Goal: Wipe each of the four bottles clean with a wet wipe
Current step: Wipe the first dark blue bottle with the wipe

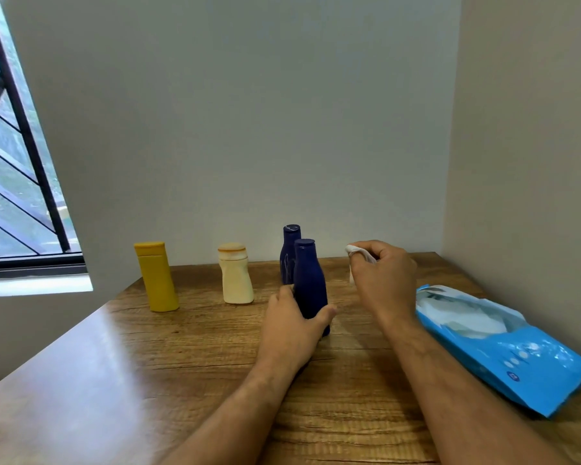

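Note:
Four bottles stand on the wooden table (188,357). A yellow bottle (156,278) is at the left, a cream bottle (235,275) beside it. Two dark blue bottles stand near the middle: the far one (289,251) by the wall, the near one (309,280) upright in front of it. My left hand (292,327) grips the near blue bottle low around its base. My right hand (381,275) is raised just right of that bottle and pinches a crumpled white wet wipe (356,255), apart from the bottle.
A blue pack of wet wipes (503,347) lies at the table's right side with its top torn open. Walls close off the back and the right. A barred window (17,182) is at the left.

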Demonstrator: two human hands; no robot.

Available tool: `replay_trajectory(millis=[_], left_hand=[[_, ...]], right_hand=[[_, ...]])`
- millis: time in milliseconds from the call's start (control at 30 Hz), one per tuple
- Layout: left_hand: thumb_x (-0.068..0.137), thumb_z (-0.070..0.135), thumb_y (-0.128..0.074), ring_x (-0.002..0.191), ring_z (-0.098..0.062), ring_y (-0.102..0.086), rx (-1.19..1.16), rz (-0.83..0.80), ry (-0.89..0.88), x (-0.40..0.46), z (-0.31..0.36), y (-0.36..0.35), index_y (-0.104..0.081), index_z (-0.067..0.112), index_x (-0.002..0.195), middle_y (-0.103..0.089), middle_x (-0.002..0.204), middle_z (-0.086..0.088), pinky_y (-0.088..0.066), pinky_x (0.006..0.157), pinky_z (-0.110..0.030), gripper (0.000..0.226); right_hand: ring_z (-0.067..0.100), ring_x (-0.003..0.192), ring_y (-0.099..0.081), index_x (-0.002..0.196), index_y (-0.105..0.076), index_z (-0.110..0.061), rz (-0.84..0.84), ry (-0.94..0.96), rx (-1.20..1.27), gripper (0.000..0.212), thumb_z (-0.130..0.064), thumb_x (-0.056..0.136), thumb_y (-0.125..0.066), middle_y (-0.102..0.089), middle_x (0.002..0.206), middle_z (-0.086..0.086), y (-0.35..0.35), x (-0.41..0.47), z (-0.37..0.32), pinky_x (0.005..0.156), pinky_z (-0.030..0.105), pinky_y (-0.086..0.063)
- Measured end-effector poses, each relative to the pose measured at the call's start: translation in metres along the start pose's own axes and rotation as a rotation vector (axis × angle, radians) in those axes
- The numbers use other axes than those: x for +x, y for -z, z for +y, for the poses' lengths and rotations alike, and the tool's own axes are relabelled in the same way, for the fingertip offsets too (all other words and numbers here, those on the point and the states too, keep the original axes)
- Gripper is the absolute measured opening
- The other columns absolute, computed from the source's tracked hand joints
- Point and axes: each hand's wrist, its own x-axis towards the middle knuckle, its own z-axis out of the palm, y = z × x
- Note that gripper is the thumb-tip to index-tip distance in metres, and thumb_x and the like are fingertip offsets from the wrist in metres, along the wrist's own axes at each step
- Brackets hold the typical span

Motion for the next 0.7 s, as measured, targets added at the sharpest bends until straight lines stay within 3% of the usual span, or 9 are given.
replay_trajectory(millis=[67,233,533,700], left_hand=[[0.077,0.058,-0.076,0.107,-0.009,-0.054,0.013,0.039,0.017,-0.001,0.007,-0.009,-0.047,0.022,0.133,-0.054,0.122,0.006,-0.047,0.088,-0.020,0.072],[0.072,0.041,-0.084,0.108,-0.018,-0.059,-0.076,0.199,0.144,-0.004,0.027,-0.032,-0.037,0.022,0.125,-0.056,0.120,0.002,-0.057,0.090,-0.036,0.073],[0.078,0.036,-0.081,0.115,-0.027,-0.059,-0.125,0.226,0.225,0.007,0.053,-0.063,-0.038,0.015,0.131,-0.057,0.126,-0.007,-0.056,0.091,-0.045,0.071],[0.090,0.026,-0.068,0.110,-0.029,-0.063,-0.039,0.256,0.225,0.024,0.055,-0.078,-0.039,0.012,0.126,-0.062,0.124,-0.012,-0.057,0.089,-0.043,0.048]], right_hand=[[-0.001,0.075,-0.061,0.101,-0.075,-0.021,0.026,-0.027,0.007,0.015,-0.023,0.090,-0.064,-0.066,0.079,-0.014,0.001,0.001,0.001,0.061,0.010,-0.043],[0.002,0.076,-0.060,0.107,-0.073,-0.020,0.042,-0.068,0.008,0.018,-0.024,0.092,-0.063,-0.069,0.091,-0.007,-0.002,0.003,0.007,0.065,0.011,-0.045],[0.009,0.088,-0.065,0.108,-0.072,-0.020,0.110,-0.105,0.044,0.019,-0.020,0.093,-0.061,-0.072,0.099,-0.003,-0.002,0.006,0.010,0.071,0.016,-0.052],[0.007,0.087,-0.062,0.109,-0.071,-0.021,0.129,-0.150,0.019,0.020,-0.021,0.093,-0.060,-0.072,0.102,-0.004,-0.002,0.007,0.015,0.065,0.008,-0.043]])
